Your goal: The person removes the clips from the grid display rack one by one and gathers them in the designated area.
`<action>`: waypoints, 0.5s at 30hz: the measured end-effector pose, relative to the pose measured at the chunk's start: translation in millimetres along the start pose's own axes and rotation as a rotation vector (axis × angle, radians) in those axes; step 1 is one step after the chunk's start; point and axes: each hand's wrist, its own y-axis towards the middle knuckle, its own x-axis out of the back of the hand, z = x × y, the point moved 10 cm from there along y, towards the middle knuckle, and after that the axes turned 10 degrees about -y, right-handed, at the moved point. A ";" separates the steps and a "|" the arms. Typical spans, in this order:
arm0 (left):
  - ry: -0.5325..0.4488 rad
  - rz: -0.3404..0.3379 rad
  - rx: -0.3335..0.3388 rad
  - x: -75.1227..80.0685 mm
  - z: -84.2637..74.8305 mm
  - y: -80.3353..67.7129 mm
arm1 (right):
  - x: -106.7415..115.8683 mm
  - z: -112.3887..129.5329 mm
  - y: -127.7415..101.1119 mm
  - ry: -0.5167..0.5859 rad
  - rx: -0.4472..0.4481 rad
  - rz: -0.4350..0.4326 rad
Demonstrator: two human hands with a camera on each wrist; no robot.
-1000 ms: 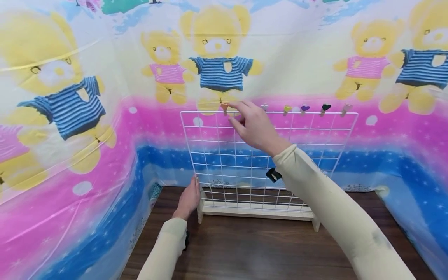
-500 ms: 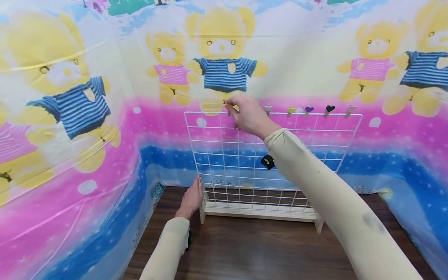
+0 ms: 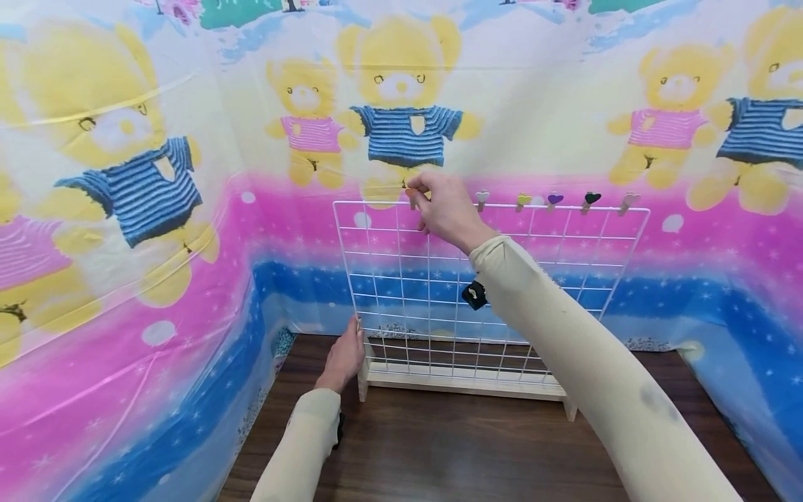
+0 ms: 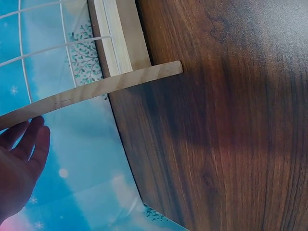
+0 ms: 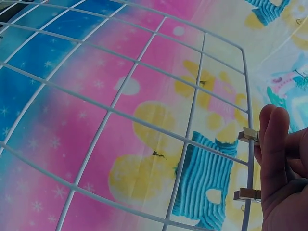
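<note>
Slippage is my concern: the right hand [image 3: 447, 209] pinches the orange clip [image 3: 410, 192] at the grid's top rail [image 3: 370, 203], and an uneven squeeze could let it spring loose. Left hand [image 3: 343, 355], fingers extended, rests against the wooden upright [image 4: 96, 88]; weak bracing could let it tip.

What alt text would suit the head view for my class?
A person's right hand pinches an orange heart clip atop a white wire grid, with five more heart clips further right. The left hand touches the grid's wooden stand on a brown table.
</note>
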 end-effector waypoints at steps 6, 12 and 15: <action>0.012 -0.001 -0.005 0.7 -1.4 -1.3 | 0.9 -0.6 -0.6 0.047 -0.014 -0.006; -0.009 0.016 0.007 0.7 -1.5 -2.1 | 2.0 -4.9 -0.9 0.091 -0.062 -0.024; -0.010 0.019 0.010 1.6 -0.9 -1.7 | 5.1 -6.3 -0.8 0.114 -0.093 -0.052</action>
